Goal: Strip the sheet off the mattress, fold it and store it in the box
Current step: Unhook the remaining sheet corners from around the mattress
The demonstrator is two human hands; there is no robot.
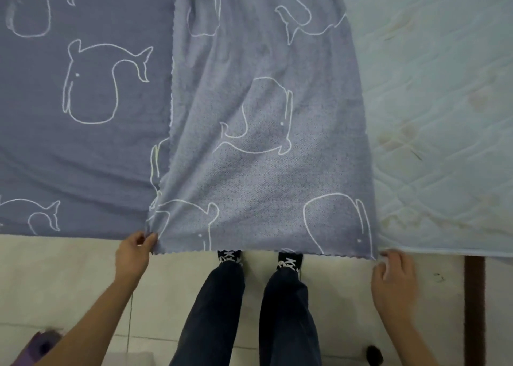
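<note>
Left hand (133,254) pinches one near corner of the sheet (249,143). Right hand (394,282), blurred, sits at the other corner with fingers curled; whether it grips I cannot tell. The sheet lies doubled over itself, leaving the mattress (444,88) bare on the right. Stripping looks about half done; folding and storing remain. No box shows. A purple thing (41,343) at lower left is cut off.

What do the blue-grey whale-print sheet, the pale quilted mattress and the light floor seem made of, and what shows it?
Blue-grey whale-print sheet: soft matte cloth, perhaps cotton or microfibre; it creases, drapes, has a zigzag-cut hem. Pale quilted mattress: padded fabric cover, slightly shiny; stitched wavy lines. Light floor: likely ceramic tile; smooth, with joint lines.
</note>
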